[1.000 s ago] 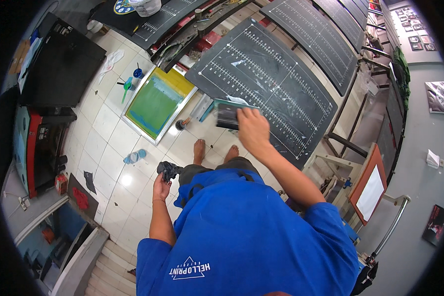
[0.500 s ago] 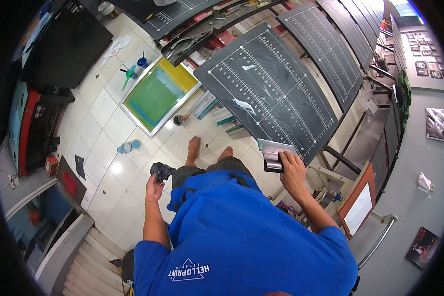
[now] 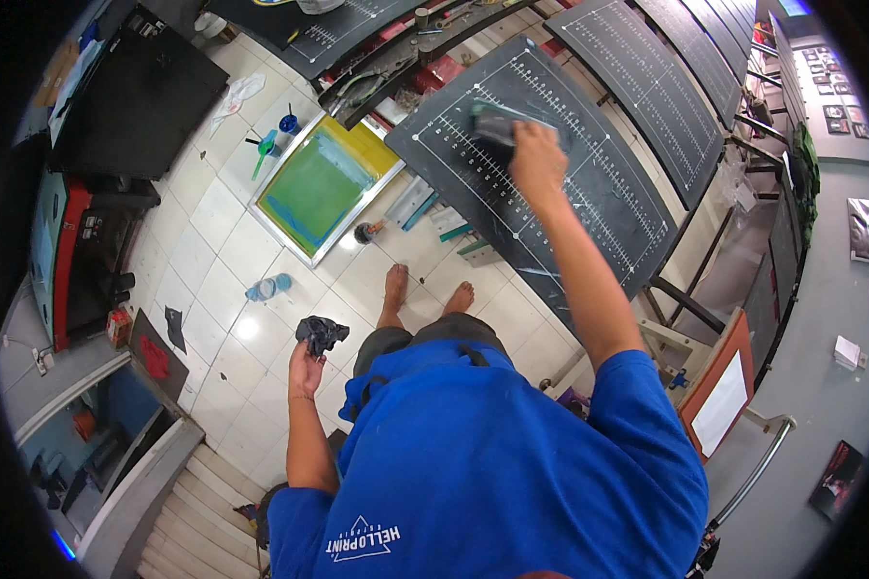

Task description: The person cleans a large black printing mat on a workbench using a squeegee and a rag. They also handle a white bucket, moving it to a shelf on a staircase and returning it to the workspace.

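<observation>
My right hand (image 3: 539, 166) grips a metal-handled squeegee (image 3: 494, 127), slightly blurred, over the far part of a dark printing board (image 3: 613, 198) with white ruler marks. The squeegee appears to rest on the board's surface, though its lower edge is hard to make out. A crumpled black cloth (image 3: 322, 334) is held in my left hand (image 3: 306, 369), out to the left above the tiled floor.
A framed printing screen (image 3: 321, 188) with green and yellow mesh lies on the floor, cups (image 3: 289, 124) beside it. More marked boards (image 3: 647, 92) stand beyond on a metal rack. Near my feet are a dark jar (image 3: 365, 233) and clear containers (image 3: 268, 287).
My right hand has carried the squeegee from the board's near edge to its far part, arm stretched out. Pale shiny patches seen earlier on the board no longer show. My left hand still holds the cloth.
</observation>
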Motion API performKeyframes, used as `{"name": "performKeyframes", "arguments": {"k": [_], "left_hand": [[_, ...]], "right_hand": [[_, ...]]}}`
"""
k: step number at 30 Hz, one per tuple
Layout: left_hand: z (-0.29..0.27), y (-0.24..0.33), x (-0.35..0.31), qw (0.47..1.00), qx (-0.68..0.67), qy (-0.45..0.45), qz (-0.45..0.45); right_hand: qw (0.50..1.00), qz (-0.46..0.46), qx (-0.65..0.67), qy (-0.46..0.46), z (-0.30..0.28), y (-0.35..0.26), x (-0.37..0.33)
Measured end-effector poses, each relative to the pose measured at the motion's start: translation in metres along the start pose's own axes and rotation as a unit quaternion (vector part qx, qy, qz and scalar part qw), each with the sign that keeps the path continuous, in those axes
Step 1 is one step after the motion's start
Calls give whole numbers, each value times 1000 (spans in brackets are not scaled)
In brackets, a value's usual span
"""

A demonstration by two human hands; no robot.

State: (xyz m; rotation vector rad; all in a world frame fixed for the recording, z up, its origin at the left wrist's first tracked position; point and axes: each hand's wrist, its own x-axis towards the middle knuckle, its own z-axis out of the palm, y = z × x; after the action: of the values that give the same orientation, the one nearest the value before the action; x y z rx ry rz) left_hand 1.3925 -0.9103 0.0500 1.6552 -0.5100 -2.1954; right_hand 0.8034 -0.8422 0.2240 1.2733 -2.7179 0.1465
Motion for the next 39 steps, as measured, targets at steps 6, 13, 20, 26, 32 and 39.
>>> {"name": "performKeyframes", "arguments": {"k": [6, 13, 20, 26, 32, 39], "left_hand": [[-28, -16, 8, 999, -24, 10, -20], [-59, -20, 21, 994, -14, 45, -96], [-25, 41, 47, 997, 32, -11, -62], [14, 75, 77, 995, 41, -77, -45], [5, 58, 92, 991, 64, -68, -91], [7, 64, 57, 992, 80, -42, -85]], "right_hand": [[988, 143, -54, -19, -27, 70, -82], [994, 95, 37, -42, -33, -23, -164], [984, 174, 30, -22, -12, -16, -52], [937, 335, -60, -81, -23, 47, -123], [987, 129, 31, -91, -14, -103, -89], [975, 168, -70, -127, 24, -111, 94]]}}
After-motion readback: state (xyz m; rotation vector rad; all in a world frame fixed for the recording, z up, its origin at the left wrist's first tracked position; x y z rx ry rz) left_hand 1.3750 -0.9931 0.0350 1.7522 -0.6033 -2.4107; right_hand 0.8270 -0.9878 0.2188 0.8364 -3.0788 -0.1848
